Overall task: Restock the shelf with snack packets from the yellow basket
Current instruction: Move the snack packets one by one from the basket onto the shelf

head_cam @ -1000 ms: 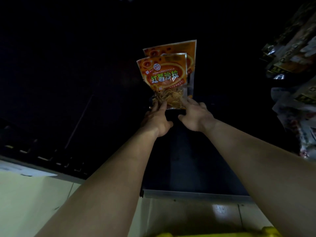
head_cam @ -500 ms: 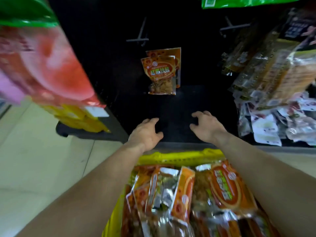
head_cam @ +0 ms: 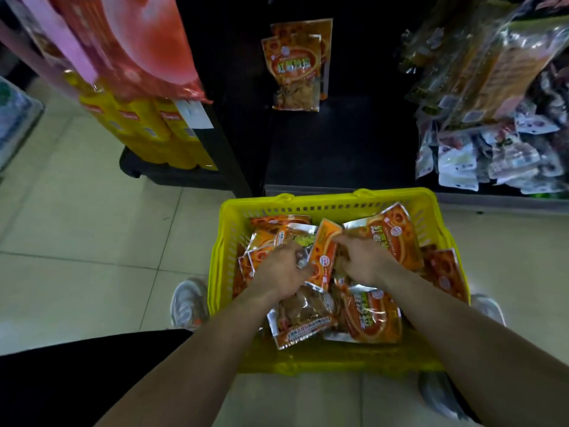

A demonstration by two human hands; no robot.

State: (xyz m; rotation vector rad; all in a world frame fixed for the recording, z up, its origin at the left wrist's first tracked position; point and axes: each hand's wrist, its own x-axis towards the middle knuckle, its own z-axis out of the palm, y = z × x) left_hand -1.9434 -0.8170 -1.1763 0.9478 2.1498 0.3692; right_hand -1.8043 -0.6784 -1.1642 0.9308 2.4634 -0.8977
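Below the dark shelf point(head_cam: 338, 143), on the tiled floor point(head_cam: 92, 235), the yellow basket point(head_cam: 323, 202) stands just before the shelf's front edge, presumably to keep each lift short; it holds a loose heap of orange snack packets point(head_cam: 369, 315). Left hand point(head_cam: 278, 271) and right hand point(head_cam: 365, 260) are sunk in the heap, fingers curled on either side of one upright packet point(head_cam: 323, 257), pinching it between them (probably to draw it free of its neighbours). Two matching packets point(head_cam: 294, 69) stand face-forward at the shelf's back, apparently setting the row.
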